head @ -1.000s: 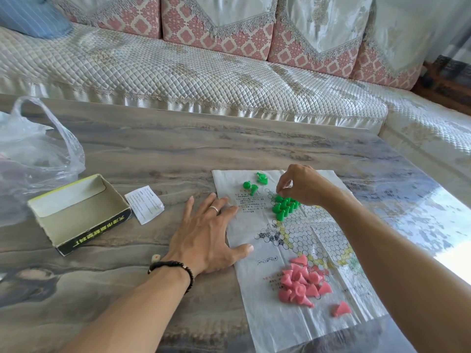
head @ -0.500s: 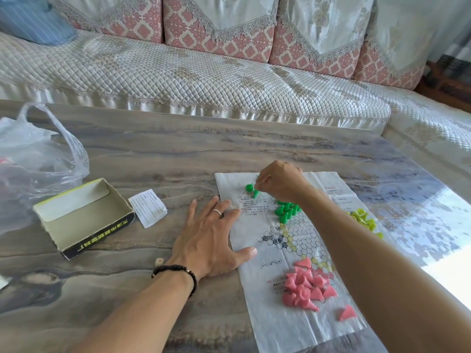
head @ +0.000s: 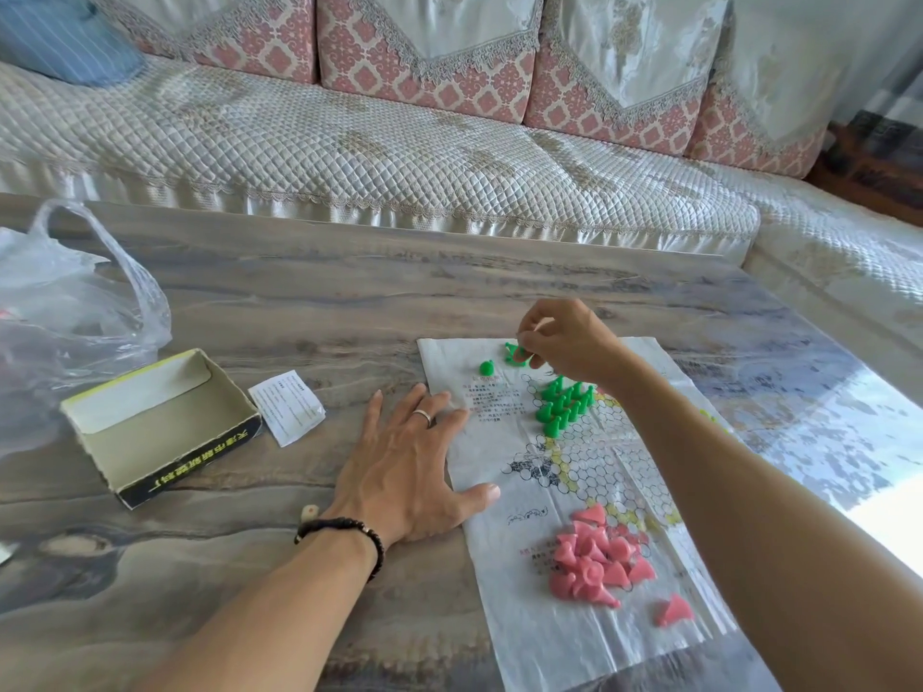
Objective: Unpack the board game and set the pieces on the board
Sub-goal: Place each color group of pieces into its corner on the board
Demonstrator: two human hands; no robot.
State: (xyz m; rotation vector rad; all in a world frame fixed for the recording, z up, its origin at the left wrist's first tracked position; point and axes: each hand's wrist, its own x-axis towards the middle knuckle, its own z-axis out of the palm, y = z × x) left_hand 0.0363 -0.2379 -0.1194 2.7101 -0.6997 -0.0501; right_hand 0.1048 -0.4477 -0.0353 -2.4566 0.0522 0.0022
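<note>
Head view showed the right hand [head: 569, 349] with its grip pinching green pieces [head: 515, 354] between thumb and fingertips, at the far end of the paper board [head: 539, 636]; how many it held could not be told. Just left of that pinch one single green piece [head: 487, 367] stood alone on the board's printed text. Nearer the person, a cluster of green pieces [head: 564, 404] stood upright in a tight group on the hexagon grid, just beside the right wrist.

The left hand [head: 404, 472] lay flat, its grip spread, fingers straight, holding nothing. Its palm pressed on the worktop [head: 299, 302] while the thumb and fingertips rested on the board's left edge. A ring showed on one finger and a dark bead bracelet [head: 344, 531] circled the wrist.

At the near end of the board a heap of pink pieces [head: 597, 559] lay tumbled on their sides, with one stray pink piece [head: 674, 610] apart to the right. A bit of yellow-green peeked out past the right forearm, too hidden to tell what it was.

Left of the board lay a small folded leaflet [head: 287, 407], and beyond it an open box [head: 160, 427], hollow side up, with yellow print on its dark side. A clear plastic bag [head: 65, 312] sat at the far left. A small pale object [head: 309, 512] lay by the left wrist. A quilted sofa [head: 379, 157] ran behind the worktop.
</note>
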